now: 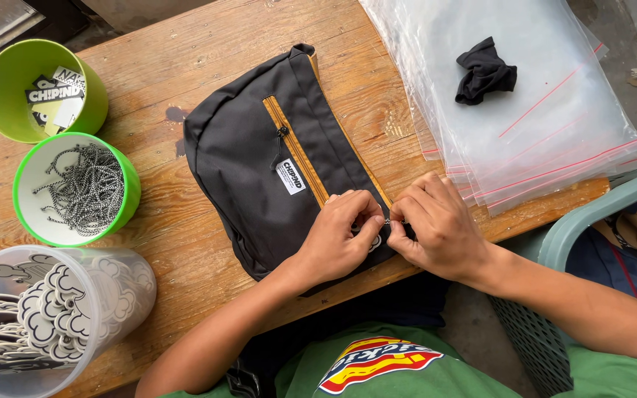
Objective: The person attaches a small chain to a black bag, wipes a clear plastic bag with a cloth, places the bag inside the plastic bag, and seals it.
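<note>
1. Bag lies mid-counter, reaching its near edge.
2. Left hand and right hand, grips narrow, pinch a small metal piece at the bag's near end.
3. Cups stand along the left edge.

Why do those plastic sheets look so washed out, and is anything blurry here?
Head view: soft daylight puts pale glare on the clear plastic bags; the black bag and both hands look sharp with faint shadows; the clear cup at the corner bulges slightly.

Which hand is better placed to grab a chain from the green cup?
Left hand: it lies on the bag nearer the chain cup; right hand would cross over.
</note>
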